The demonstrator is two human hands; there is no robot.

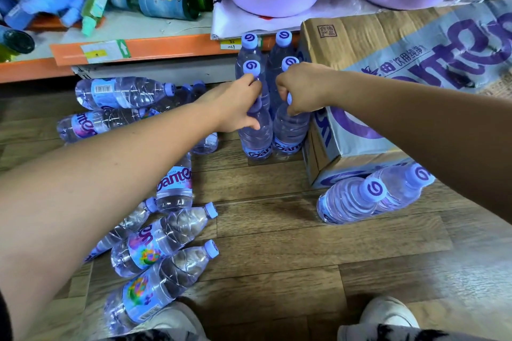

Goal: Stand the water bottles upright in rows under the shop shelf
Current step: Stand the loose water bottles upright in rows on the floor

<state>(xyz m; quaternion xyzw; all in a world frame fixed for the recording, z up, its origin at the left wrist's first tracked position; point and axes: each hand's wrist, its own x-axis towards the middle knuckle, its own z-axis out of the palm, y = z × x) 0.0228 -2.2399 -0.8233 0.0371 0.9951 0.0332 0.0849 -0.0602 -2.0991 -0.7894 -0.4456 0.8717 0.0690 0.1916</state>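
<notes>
Two upright water bottles gripped at the neck, one per hand: left hand (pixel 240 104) closed around the left front bottle (pixel 256 135), right hand (pixel 300 88) closed around the right front bottle (pixel 289 130), both standing side by side. Just beyond the knuckles, four more upright bottles (pixel 250 51) below the orange shelf edge (pixel 171 48). Touching right of the right hand, a cardboard carton (pixel 388 86). Below the left forearm, loose bottles (pixel 166 232) lying flat on the wood floor (pixel 277 243).

Upright bottles (pixel 256 133) left of carton (pixel 388 86), under shelf (pixel 155 47); fallen bottles (pixel 163 241) on floor (pixel 277 257) further left.
</notes>
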